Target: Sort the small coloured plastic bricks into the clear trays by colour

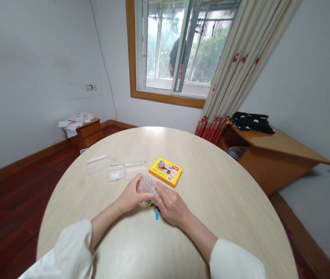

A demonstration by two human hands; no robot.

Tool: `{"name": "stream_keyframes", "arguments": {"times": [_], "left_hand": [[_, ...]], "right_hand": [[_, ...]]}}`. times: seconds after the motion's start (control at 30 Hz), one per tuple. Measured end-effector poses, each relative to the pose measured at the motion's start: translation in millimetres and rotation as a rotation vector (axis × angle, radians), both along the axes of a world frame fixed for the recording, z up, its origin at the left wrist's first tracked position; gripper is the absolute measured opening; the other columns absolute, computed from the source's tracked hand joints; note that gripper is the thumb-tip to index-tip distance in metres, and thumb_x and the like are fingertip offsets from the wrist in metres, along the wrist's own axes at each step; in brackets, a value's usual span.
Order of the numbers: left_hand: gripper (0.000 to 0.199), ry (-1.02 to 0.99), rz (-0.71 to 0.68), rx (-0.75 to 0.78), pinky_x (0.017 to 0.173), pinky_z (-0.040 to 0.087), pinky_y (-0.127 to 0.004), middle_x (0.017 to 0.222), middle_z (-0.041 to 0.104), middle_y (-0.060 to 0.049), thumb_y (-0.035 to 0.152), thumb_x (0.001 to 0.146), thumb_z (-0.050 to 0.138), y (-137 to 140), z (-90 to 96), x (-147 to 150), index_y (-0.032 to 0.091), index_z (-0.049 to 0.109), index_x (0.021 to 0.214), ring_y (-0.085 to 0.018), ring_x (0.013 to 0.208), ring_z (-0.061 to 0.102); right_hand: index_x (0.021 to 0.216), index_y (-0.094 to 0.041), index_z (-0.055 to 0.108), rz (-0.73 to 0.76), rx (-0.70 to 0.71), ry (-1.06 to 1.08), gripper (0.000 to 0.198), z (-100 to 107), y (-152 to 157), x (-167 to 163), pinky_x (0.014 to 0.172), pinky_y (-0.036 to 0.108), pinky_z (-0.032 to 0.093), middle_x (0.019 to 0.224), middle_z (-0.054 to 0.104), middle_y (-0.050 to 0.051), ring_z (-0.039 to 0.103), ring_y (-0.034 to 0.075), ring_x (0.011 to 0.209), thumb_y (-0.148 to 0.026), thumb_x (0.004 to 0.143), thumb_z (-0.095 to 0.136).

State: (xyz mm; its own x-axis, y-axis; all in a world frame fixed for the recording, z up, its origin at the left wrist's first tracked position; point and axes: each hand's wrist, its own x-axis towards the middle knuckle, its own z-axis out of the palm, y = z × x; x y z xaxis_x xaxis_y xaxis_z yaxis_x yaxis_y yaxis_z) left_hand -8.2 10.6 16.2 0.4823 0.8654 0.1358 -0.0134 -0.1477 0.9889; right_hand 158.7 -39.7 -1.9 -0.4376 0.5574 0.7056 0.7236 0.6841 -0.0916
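Between my two hands is a small clear plastic box (146,185), tilted above the table. My left hand (132,195) grips its left side, thumb along the near edge. My right hand (170,201) wraps the right side, fingers over the top. What the box contains is too blurred to make out. Just below the hands lies a small heap of blue, yellow and dark pieces (156,213), partly hidden by my fingers. A flat yellow box (166,171) with a printed picture lies right beyond my right hand.
Clear plastic containers (98,164) lie on the left of the round table (118,248), one holding a white label or paper (114,176). Off the table stand a small wooden cabinet (90,132) at left and a wooden desk (281,155) with dark cloth (252,122) at right.
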Motion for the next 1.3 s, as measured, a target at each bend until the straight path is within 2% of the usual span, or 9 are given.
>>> {"name": "stream_keyframes", "arguments": {"times": [0.1, 0.2, 0.27, 0.47, 0.7, 0.8, 0.97, 1.03, 1.3], "left_hand": [[0.049, -0.003, -0.008, 0.013, 0.058, 0.043, -0.022, 0.072, 0.056, 0.003, 0.04, 0.052, 0.076, -1, -0.2, -1, 0.017, 0.046, 0.082, -0.013, 0.065, 0.052], [0.049, 0.007, -0.073, 0.013, 0.064, 0.045, -0.026, 0.081, 0.059, 0.0, 0.039, 0.053, 0.076, -2, -0.5, -3, 0.016, 0.047, 0.085, -0.015, 0.07, 0.056], [0.05, 0.006, -0.111, 0.01, 0.067, 0.047, -0.028, 0.088, 0.06, -0.003, 0.038, 0.054, 0.076, -3, -0.7, -4, 0.016, 0.048, 0.089, -0.016, 0.073, 0.058], [0.053, -0.046, -0.091, 0.008, 0.074, 0.049, -0.032, 0.092, 0.063, -0.005, 0.037, 0.053, 0.078, -1, -0.7, -4, 0.016, 0.05, 0.094, -0.019, 0.078, 0.061], [0.083, -0.193, -0.038, -0.089, 0.074, 0.049, -0.03, 0.11, 0.058, -0.01, 0.034, 0.055, 0.078, 4, -4.7, -6, 0.02, 0.035, 0.124, -0.018, 0.083, 0.062], [0.075, -0.189, 0.033, -0.056, 0.075, 0.048, -0.03, 0.104, 0.062, -0.012, 0.035, 0.058, 0.076, 8, -5.7, -9, 0.016, 0.042, 0.122, -0.019, 0.085, 0.061], [0.036, -0.031, 0.152, 0.039, 0.078, 0.047, -0.032, 0.091, 0.069, -0.008, 0.034, 0.066, 0.067, 11, -1.1, -12, 0.014, 0.063, 0.096, -0.021, 0.085, 0.061], [0.029, 0.007, 0.16, 0.038, 0.079, 0.047, -0.033, 0.09, 0.07, -0.008, 0.035, 0.068, 0.065, 10, 0.7, -12, 0.014, 0.066, 0.09, -0.021, 0.085, 0.062], [0.044, -0.05, 0.15, 0.047, 0.087, 0.046, -0.036, 0.104, 0.067, -0.011, 0.041, 0.065, 0.07, 12, -4.9, -9, 0.013, 0.064, 0.099, -0.024, 0.097, 0.061]], "right_hand": [[0.123, -0.006, 0.048, 0.0, -0.004, 0.042, 0.038, -1, 0, 1, 0.082, 0.038, 0.055, 0.108, 0.064, 0.021, 0.062, 0.025, 0.103, -0.024, 0.093, 0.032], [0.106, -0.011, 0.056, -0.06, -0.081, 0.144, 0.035, 1, 0, 5, 0.07, 0.032, 0.057, 0.086, 0.069, 0.013, 0.067, 0.02, 0.08, -0.02, 0.094, 0.025], [0.097, -0.013, 0.058, -0.097, -0.105, 0.169, 0.035, 2, -1, 8, 0.063, 0.03, 0.056, 0.075, 0.067, 0.009, 0.066, 0.018, 0.068, -0.019, 0.094, 0.024], [0.103, -0.016, 0.056, -0.091, -0.11, 0.245, 0.031, 2, 0, 7, 0.068, 0.03, 0.056, 0.084, 0.068, 0.009, 0.066, 0.018, 0.077, -0.022, 0.094, 0.026], [0.102, -0.017, 0.055, -0.138, -0.074, 0.362, 0.028, -2, 2, 10, 0.066, 0.029, 0.057, 0.08, 0.069, 0.009, 0.068, 0.018, 0.071, -0.022, 0.094, 0.029], [0.105, -0.017, 0.056, -0.169, -0.043, 0.387, 0.029, -1, 1, 14, 0.065, 0.028, 0.056, 0.083, 0.07, 0.009, 0.068, 0.018, 0.073, -0.022, 0.094, 0.03], [0.105, -0.017, 0.057, -0.15, 0.031, 0.349, 0.03, 0, -3, 17, 0.064, 0.028, 0.055, 0.082, 0.07, 0.009, 0.068, 0.018, 0.072, -0.022, 0.093, 0.029], [0.103, -0.017, 0.057, -0.131, 0.055, 0.327, 0.031, 0, -5, 16, 0.062, 0.028, 0.055, 0.079, 0.069, 0.009, 0.067, 0.018, 0.07, -0.022, 0.093, 0.029], [0.106, -0.018, 0.054, -0.03, 0.086, 0.354, 0.03, 10, -8, 15, 0.066, 0.029, 0.055, 0.086, 0.068, 0.009, 0.067, 0.018, 0.078, -0.021, 0.093, 0.027]]}}
